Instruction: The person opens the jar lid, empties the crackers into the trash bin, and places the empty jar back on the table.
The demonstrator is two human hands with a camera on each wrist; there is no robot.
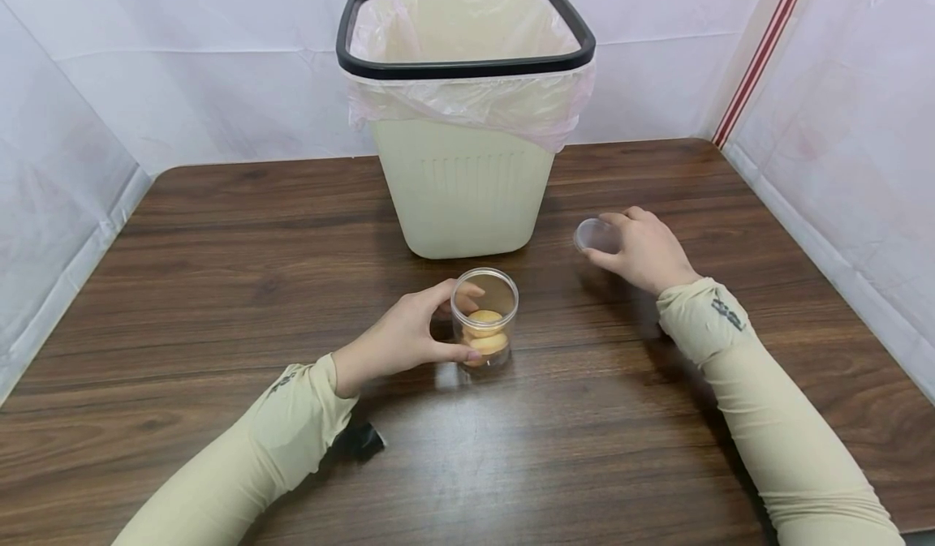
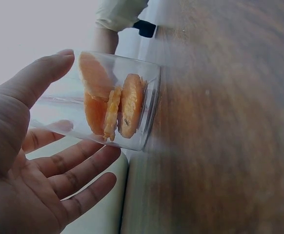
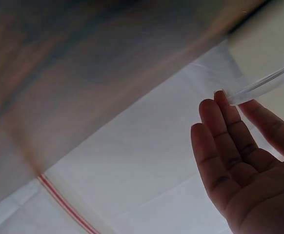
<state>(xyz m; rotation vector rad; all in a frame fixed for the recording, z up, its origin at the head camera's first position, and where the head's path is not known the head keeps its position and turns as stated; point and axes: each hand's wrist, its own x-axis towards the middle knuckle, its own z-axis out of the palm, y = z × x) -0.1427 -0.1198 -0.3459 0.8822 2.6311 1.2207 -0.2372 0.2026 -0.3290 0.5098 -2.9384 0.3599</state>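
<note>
My left hand grips a clear round jar from its left side, thumb on the near wall and fingers round the far one. The jar stands upright and lidless at the middle of the table, with several round golden cookies stacked inside. In the left wrist view the cookies show through the wall near the jar's base. Off to the right, my right hand pinches a clear round lid by its edge, low over the table. The right wrist view shows the lid at the fingertips.
A cream waste bin with a black rim and a thin pinkish liner stands behind the jar. White sheeting encloses the dark wood table at the back and sides. A small black item shows beneath my left sleeve.
</note>
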